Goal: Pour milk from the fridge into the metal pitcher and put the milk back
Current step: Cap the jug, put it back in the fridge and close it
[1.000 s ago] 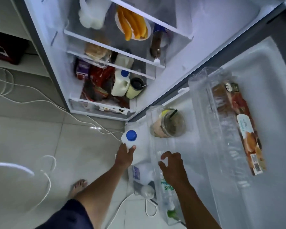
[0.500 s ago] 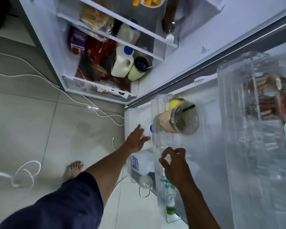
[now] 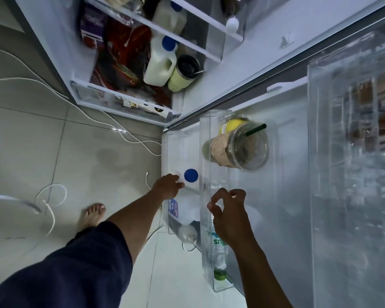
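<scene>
This is a home kitchen, and I'm standing at the open fridge (image 3: 265,52). Its shelves are packed the way a household packs them: a large milk bottle (image 3: 158,65), a lidded tumbler (image 3: 182,74), and a purple carton (image 3: 91,23) squeezed against red packets. The clear door bins (image 3: 203,152) of the fridge hold a blue-capped milk jug (image 3: 191,175), a takeaway cup (image 3: 247,150) with a green straw and a water bottle (image 3: 219,247). Left of the fridge lies a grey tiled floor (image 3: 31,141) with white cables (image 3: 42,83) trailing loose over it. My bare foot (image 3: 91,215) stands on the tiles near the fridge door.
</scene>
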`<state>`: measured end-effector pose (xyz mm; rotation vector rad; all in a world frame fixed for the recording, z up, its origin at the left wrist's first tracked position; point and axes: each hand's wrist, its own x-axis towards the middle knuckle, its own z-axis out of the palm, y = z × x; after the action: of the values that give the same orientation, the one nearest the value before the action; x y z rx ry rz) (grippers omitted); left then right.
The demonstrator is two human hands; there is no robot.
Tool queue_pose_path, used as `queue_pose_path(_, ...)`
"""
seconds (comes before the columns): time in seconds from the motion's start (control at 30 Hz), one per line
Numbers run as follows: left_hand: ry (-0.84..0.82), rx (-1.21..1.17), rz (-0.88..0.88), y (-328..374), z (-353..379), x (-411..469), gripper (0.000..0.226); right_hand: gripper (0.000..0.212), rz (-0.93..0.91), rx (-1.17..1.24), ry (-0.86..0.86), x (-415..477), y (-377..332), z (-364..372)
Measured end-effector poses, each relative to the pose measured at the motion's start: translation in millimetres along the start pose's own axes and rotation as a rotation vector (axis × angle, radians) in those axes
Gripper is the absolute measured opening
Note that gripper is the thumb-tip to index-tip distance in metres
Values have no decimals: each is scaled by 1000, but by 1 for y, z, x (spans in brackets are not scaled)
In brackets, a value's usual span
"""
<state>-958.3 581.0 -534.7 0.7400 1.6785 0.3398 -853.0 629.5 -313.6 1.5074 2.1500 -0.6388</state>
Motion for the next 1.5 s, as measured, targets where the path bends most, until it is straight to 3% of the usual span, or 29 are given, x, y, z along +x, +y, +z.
queue_pose_path(0.3, -41, 98, -4, 5, 17, -4, 60, 17, -14, 69, 29, 0, -1, 5)
queue_pose_path(0.5, -18, -27, -35, 21, 13, -11, 59, 19, 1, 80, 42, 0, 4, 8)
queue_pose_path(0.67, 39, -64, -72, 23, -3, -32, 41, 28, 33, 143, 16, -4, 4, 4)
queue_pose_path(0.77, 104, -70, -71, 28, -20, -49, 35, 20, -11, 81, 44, -8, -1, 3)
queue_pose_path(0.87, 231, -30, -22, 41, -36, -75, 32, 10, -67, 41, 133, -23, -3, 7)
queue_pose_path(1.1, 440, -12, 186, 78, -59, -137, 29, 33, -168, -132, 166, -64, -10, 1)
queue_pose_path(1.27, 568, -122, 316, 98, -74, -199, 21, 32, -358, -340, 334, -108, -36, -32)
queue_pose_path(1.4, 664, -122, 404, 117, -83, -261, 22, 4, -404, -399, 562, -167, -50, -86)
queue_pose_path(1.5, 716, -142, 505, 142, -78, -303, 22, 18, -436, -422, 630, -206, -44, -125)
